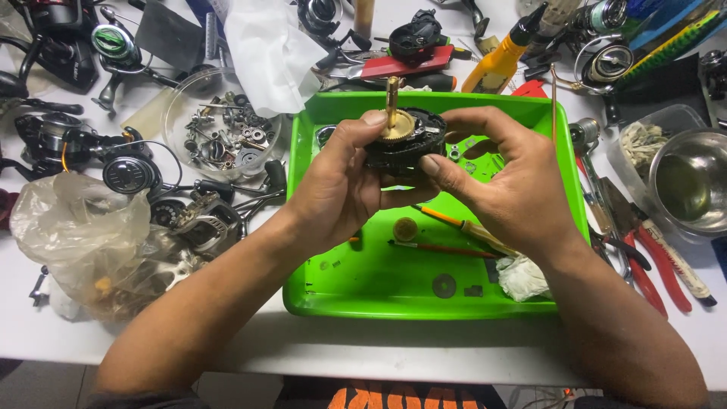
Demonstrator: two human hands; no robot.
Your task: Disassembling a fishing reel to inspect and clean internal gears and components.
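Brass shows on top of the black reel body (405,144) I hold above the far end of the green tray (363,291): a toothed gear (397,126) with a thin shaft standing upright from it. My left hand (337,185) cups the body from the side, thumb pressed by the gear; my right hand (503,182) pinches the opposite edge between thumb and fingers. The body looks stiff and fairly light, but greasy metal may slip, so the plastic sides seem the safest grip, not the shaft. In the tray below lie a brush (443,248), a washer (444,285) and a crumpled wipe (522,276).
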